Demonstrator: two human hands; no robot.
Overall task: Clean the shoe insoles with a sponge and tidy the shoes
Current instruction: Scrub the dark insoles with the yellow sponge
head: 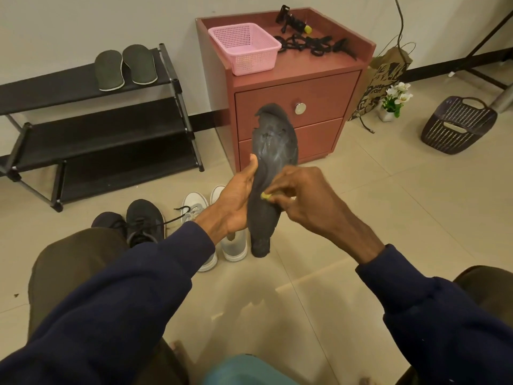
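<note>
My left hand (236,198) grips a dark grey insole (273,143) from behind, holding it upright with its toe end up. A yellow sponge (266,195), mostly hidden, is pinched in my right hand (302,195) and pressed against the insole's middle. White scuff marks show on the insole's upper part. Another dark insole end (261,247) shows below it near the floor. A pair of black sneakers (141,220) and a pair of white sneakers (211,234) stand on the floor beneath my hands. Two more insoles (125,66) lie on the top shelf of the black shoe rack (105,134).
A reddish-brown nightstand (291,107) stands straight ahead, with a pink basket (244,47) and black straps (311,44) on top. A dark laundry basket (458,125), a paper bag (380,81) and a small flower pot (394,101) sit at the right. A teal object (244,369) is at the bottom.
</note>
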